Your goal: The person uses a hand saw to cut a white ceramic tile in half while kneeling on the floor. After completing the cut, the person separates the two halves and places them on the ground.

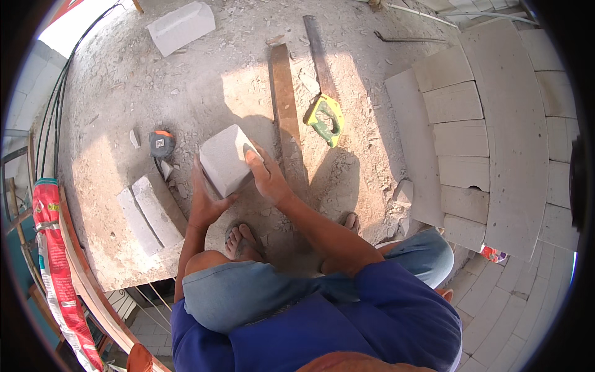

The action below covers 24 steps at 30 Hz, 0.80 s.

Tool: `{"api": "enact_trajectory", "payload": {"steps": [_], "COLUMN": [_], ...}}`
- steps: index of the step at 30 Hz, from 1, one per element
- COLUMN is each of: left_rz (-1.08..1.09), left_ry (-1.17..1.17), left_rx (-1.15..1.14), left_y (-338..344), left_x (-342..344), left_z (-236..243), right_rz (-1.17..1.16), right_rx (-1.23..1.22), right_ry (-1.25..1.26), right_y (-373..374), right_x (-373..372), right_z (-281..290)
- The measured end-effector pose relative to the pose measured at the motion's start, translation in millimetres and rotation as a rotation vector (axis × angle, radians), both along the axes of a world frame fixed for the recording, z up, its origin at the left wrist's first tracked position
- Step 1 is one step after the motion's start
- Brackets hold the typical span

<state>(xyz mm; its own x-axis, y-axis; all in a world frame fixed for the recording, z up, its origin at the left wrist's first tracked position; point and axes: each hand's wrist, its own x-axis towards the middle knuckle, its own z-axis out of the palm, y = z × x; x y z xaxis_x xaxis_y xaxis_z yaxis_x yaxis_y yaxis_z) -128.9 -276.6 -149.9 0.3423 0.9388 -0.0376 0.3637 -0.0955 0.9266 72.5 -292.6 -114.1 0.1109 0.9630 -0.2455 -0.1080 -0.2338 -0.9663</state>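
A pale grey concrete block (228, 156) is held up between both my hands, tilted, above the dusty floor. My left hand (207, 201) grips its left side and lower edge. My right hand (266, 175) presses on its right side, thumb up near the top face. Left of the block, a grey and orange tape measure (162, 144) lies on the floor. Two more cut block pieces (152, 214) rest side by side at the lower left. To the right lie a long brown wooden strip (285, 105) and a hand saw with a yellow-green handle (325, 120).
Another pale block (181, 28) lies at the far left. Stacked blocks (455, 137) and a flat grey slab (505, 136) line the right side. Black cables (61, 87) and a red and white sack (59, 266) are at the left edge. Rubble is scattered around my sandalled feet.
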Motion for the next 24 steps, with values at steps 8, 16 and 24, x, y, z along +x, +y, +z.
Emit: {"api": "enact_trajectory", "payload": {"steps": [8, 16, 24], "left_rz": [0.009, -0.024, -0.079], "left_ry": [0.298, 0.415, 0.34], "left_rx": [0.15, 0.296, 0.289], "left_y": [-14.0, 6.6, 60.0], "left_x": [2.7, -3.7, 17.9], "left_z": [88.3, 100.3, 95.0], "right_rz": [0.048, -0.105, -0.493], "right_rx": [0.082, 0.092, 0.147], "right_ry": [-0.196, 0.143, 0.077], "right_y": [-37.0, -21.4, 21.8], "right_x": [-28.6, -6.3, 73.2], "right_z": [6.0, -12.0, 11.2]}}
